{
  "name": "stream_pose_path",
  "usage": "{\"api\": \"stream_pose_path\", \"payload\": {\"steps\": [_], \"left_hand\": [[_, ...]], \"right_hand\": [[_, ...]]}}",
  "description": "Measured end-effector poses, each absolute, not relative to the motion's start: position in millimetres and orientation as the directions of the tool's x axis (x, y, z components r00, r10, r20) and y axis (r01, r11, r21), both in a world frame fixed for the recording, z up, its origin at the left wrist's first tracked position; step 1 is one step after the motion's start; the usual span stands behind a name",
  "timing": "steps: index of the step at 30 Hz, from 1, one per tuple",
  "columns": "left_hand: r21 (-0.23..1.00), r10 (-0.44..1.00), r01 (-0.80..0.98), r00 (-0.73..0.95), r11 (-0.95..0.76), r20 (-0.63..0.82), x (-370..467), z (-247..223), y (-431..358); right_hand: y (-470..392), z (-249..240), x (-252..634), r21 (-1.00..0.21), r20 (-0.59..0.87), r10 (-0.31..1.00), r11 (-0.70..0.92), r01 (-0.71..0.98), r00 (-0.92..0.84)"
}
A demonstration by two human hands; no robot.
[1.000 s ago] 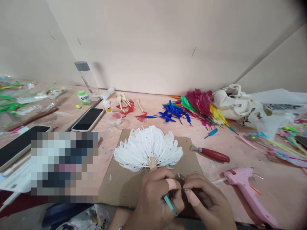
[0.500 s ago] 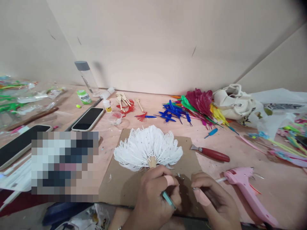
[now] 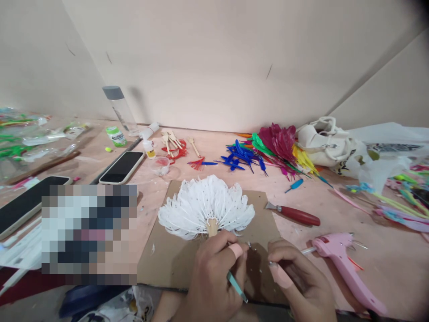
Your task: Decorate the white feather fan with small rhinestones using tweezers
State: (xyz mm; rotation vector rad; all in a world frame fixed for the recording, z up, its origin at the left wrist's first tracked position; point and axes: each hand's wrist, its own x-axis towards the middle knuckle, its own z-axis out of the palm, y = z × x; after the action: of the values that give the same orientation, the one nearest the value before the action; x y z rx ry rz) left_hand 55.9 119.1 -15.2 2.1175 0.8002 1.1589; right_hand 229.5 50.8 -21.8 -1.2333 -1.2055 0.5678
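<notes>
A white feather fan (image 3: pixel 208 205) with a short wooden handle (image 3: pixel 212 227) lies on a brown cardboard sheet (image 3: pixel 157 264). Just below the handle, my left hand (image 3: pixel 219 273) is closed around a teal tool (image 3: pixel 237 287), which looks like tweezers. My right hand (image 3: pixel 298 277), over the cardboard's right edge, pinches a tiny shiny piece between thumb and forefinger; what it is cannot be made out. Both hands wear pinkish bands on a finger or thumb. Small white bits lie on the cardboard between the hands.
Right of the cardboard lie a red-handled blade (image 3: pixel 298 215) and a pink glue gun (image 3: pixel 348 268). Behind are blue feathers (image 3: pixel 239 154), a white bag (image 3: pixel 325 143) and wooden sticks with red tassels (image 3: pixel 172 143). Phones (image 3: pixel 122 167), a small glue bottle (image 3: pixel 149 150) and a clear bottle (image 3: pixel 120 109) stand or lie left.
The teal tool in my left hand has shifted slightly, its lower end a little further down and right. My right hand keeps its pinch, nearly unmoved. The view has moved very slightly.
</notes>
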Motion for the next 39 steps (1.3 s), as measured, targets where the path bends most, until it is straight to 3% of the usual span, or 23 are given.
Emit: {"api": "stream_pose_path", "payload": {"steps": [10, 17, 25, 31, 39], "left_hand": [[0.722, 0.604, 0.115, 0.644, -0.683, 0.469, 44, -9, 119], [0.665, 0.594, 0.218, 0.691, -0.714, 0.411, 37, -4, 118], [0.608, 0.614, 0.232, 0.565, -0.759, 0.551, 51, -15, 116], [0.498, 0.527, 0.207, 0.513, -0.842, 0.677, 55, -8, 121], [0.440, 0.513, 0.268, 0.509, -0.857, 0.691, 54, -5, 123]], "right_hand": [[51, -25, 232, -0.931, 0.360, 0.879, 0.314, 0.187, 0.312], [46, -26, 235, -0.935, 0.354, 0.895, 0.334, 0.117, 0.272], [48, -27, 235, -0.942, 0.335, 0.902, 0.319, 0.103, 0.273], [51, -19, 233, -0.942, 0.332, 0.904, 0.306, 0.135, 0.270], [50, -21, 232, -0.952, 0.305, 0.919, 0.286, 0.110, 0.248]]}}
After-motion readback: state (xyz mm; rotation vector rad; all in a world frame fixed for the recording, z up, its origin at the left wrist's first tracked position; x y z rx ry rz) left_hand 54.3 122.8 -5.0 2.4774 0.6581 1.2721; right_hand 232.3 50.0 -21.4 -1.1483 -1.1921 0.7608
